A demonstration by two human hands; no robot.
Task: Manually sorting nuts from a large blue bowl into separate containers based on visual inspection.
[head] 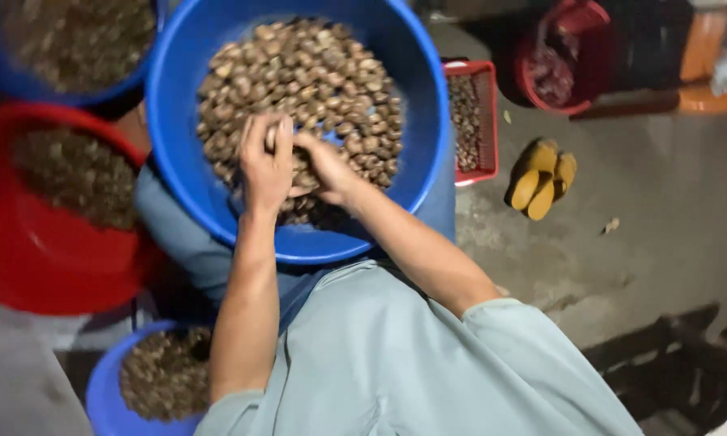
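Both hands in a basin of brown nuts

The left hand [266, 161] and right hand [324, 165] pinch one small nut [271, 136] together above the blue basin [178, 89]; nuts are round, brown, dull.

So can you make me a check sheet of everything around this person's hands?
Surface: grey concrete floor, stained.
Job's things: big blue basin of brown nuts.
Clutter: red tub, two more blue tubs of nuts, red crate, dark red bucket.
Hands: left hand and right hand meet over the basin, pinching one nut.
Cables: nothing seen.
Surroundings: yellow sandals, dark wooden frame.
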